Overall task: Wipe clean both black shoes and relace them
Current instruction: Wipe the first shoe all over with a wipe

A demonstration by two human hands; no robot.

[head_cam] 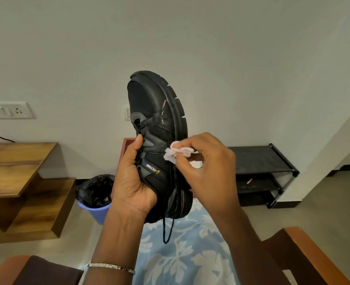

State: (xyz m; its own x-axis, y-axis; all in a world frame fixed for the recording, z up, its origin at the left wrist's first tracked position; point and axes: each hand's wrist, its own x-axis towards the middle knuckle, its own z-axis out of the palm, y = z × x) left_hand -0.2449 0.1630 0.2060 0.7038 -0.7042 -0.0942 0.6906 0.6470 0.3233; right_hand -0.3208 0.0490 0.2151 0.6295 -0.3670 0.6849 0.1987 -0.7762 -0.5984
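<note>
A black shoe (156,122) is held up in front of me, toe pointing up and sole to the right, with whitish scuff marks on its side. My left hand (134,177) grips it around the laced middle and heel. A black lace end (168,231) dangles below the heel. My right hand (207,163) pinches a small crumpled pale pink wipe (175,153) against the shoe's side near the sole edge. Only one shoe is in view.
A wooden desk (15,167) stands at the left, with a purple bin lined with a black bag (96,194) beside it. A black shoe rack (262,173) stands against the wall at the right. Below lie blue floral fabric (190,254) and wooden armrests (305,251).
</note>
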